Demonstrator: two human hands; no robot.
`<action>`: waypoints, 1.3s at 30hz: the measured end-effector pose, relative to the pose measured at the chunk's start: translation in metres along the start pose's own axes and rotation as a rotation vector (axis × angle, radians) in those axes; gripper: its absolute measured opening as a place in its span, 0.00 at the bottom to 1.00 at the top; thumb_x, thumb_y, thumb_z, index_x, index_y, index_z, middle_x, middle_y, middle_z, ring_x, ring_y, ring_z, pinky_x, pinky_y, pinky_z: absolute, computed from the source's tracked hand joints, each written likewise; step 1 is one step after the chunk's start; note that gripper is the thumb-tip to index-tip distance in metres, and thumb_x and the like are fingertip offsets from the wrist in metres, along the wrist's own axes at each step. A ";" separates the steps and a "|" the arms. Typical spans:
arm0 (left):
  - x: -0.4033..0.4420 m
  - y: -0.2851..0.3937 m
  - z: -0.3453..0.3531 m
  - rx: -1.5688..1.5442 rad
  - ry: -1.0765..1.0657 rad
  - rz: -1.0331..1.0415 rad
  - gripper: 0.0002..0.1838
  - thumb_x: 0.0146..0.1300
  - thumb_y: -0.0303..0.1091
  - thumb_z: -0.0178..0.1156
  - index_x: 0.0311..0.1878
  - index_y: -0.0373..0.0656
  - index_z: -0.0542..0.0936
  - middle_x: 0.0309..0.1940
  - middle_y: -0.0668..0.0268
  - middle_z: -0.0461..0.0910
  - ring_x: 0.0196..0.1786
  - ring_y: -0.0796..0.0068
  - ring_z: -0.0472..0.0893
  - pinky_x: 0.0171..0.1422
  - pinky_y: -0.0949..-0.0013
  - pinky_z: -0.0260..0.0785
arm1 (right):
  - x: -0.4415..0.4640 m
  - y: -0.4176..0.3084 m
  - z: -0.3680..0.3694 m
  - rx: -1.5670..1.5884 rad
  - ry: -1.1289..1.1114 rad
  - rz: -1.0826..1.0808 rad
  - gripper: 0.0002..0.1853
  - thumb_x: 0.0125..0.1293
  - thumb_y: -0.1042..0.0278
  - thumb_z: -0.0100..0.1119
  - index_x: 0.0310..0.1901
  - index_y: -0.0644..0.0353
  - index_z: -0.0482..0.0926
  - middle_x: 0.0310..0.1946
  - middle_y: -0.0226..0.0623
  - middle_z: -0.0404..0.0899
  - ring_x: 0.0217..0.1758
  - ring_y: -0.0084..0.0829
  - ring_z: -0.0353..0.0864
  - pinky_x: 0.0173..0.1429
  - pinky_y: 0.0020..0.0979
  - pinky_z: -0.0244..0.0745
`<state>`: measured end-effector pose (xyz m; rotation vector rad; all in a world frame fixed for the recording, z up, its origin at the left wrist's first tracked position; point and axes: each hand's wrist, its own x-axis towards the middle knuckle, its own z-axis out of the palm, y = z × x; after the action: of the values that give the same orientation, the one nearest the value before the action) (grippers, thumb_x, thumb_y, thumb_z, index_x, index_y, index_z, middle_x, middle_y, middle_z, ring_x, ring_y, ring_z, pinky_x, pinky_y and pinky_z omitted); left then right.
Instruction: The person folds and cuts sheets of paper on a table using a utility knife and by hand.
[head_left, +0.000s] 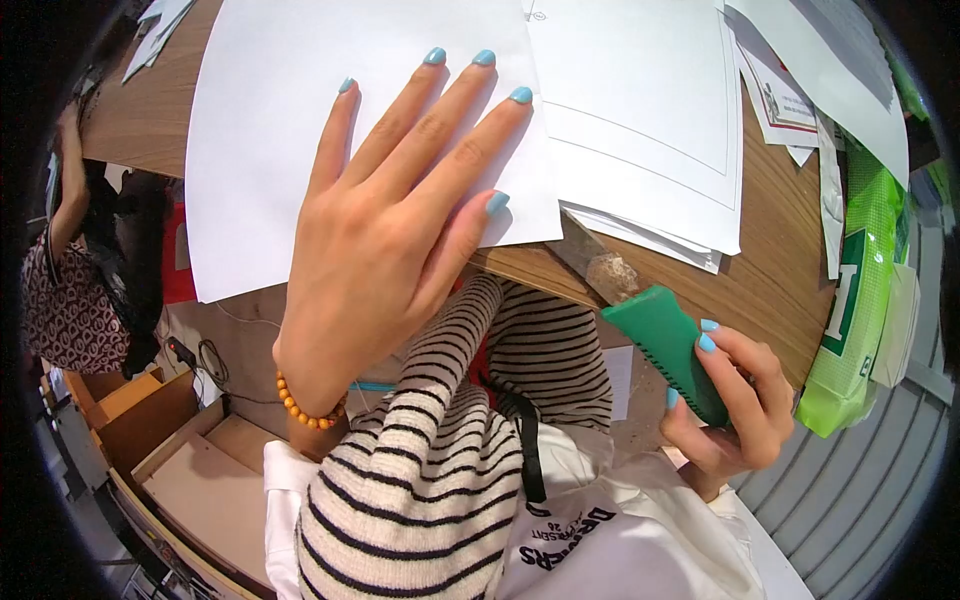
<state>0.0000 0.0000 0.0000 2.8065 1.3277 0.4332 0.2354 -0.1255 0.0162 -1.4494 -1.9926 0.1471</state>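
Observation:
My left hand [375, 225] lies flat with fingers spread on a white paper sheet [240, 190], whose lower edge reaches past the table edge. My right hand [735, 400] grips the green handle [668, 345] of a scraper-like tool at the table's front edge. The tool's metal blade [585, 250] points up and left, its tip by the sheet's lower right corner, with a pale brownish lump or residue near the handle. Beside the sheet, a stack of papers with printed lines [640, 120] lies under the sheet's right edge.
The wooden table [780, 220] spans the top. At right are a bright green package [860, 300] and more papers [780, 95]. Another person in a patterned garment [75, 310] is at far left, above an open wooden drawer or box [210, 480]. A cable lies nearby.

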 end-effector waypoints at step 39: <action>0.001 0.000 0.000 -0.016 0.018 0.008 0.23 0.62 0.36 0.41 0.62 0.51 0.68 0.64 0.66 0.63 0.69 0.63 0.57 0.71 0.51 0.41 | 0.003 -0.014 -0.002 -0.006 -0.070 0.138 0.22 0.38 0.74 0.65 0.42 0.63 0.80 0.38 0.43 0.78 0.29 0.32 0.79 0.27 0.24 0.73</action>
<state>0.0002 0.0005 0.0000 2.8032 1.3107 0.4684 0.2249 -0.1285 0.0255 -1.6059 -1.9490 0.2542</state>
